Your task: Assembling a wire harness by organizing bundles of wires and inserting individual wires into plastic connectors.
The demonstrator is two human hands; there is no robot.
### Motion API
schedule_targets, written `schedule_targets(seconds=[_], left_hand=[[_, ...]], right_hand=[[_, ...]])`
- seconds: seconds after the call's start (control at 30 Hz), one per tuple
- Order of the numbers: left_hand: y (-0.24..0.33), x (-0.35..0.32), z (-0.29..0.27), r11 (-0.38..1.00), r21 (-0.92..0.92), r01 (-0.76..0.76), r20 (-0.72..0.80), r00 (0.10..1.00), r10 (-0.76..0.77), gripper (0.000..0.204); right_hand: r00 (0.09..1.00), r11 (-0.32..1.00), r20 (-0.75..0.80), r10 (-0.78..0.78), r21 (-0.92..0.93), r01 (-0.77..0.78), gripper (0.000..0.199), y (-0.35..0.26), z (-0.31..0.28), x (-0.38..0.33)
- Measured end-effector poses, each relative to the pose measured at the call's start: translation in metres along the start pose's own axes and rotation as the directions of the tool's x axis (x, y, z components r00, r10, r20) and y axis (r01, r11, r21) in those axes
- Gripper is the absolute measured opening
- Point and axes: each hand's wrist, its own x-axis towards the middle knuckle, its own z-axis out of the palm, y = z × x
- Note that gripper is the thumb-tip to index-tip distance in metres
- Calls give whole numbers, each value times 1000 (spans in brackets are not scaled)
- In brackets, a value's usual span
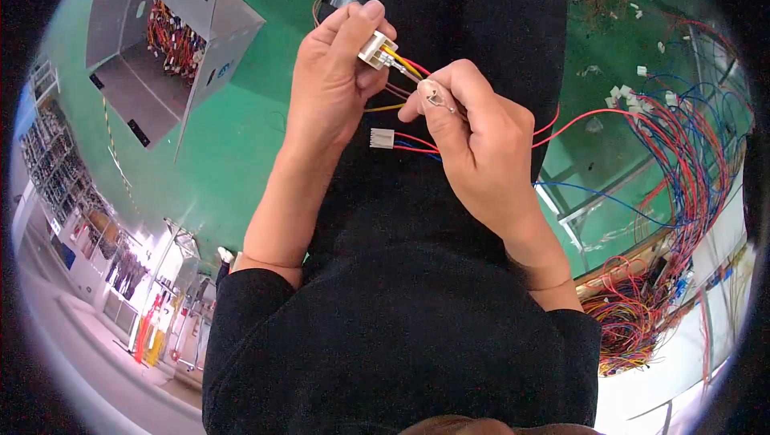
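My left hand [329, 74] is closed on a white plastic connector housing [374, 49], pinched between thumb and fingers above my lap. Yellow and red wires [411, 65] run out of the housing toward my right hand. My right hand [489, 126] pinches a wire whose metal terminal [395, 63] is at the housing's open face; whether it sits inside, I cannot tell. Another small metal piece [439, 100] shows against the right thumb. Below, over my dark trousers, a second white connector [382, 139] hangs or lies with red and blue wires, apart from both hands.
A grey box [120, 58] at the far left holds a bundle of wire harnesses [172, 44]. To the right are red and blue wires with white connectors [634, 100] and a tangled wire heap [626, 331]. Scraps lie on the green floor [241, 154].
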Motion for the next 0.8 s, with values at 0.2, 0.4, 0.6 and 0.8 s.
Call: schedule_targets(seconds=[0.2,0.4,0.6,0.8], left_hand=[[1,-4,-1,1000,-19,1,-4,1000,-1,25],[-3,-3,-3,986,76,-148,5,989,148,25],[-1,-6,-11,981,113,-159,68,986,152,21],[0,-8,-20,982,-2,-191,183,965,188,17]], right_hand=[[997,997,-52,-53,-66,49,13,4,2,0],[997,990,-44,-68,-123,62,13,4,0,1],[999,1000,-37,26,-13,-27,16,7,-4,3],[984,979,43,171,100,-175,21,5,-11,5]])
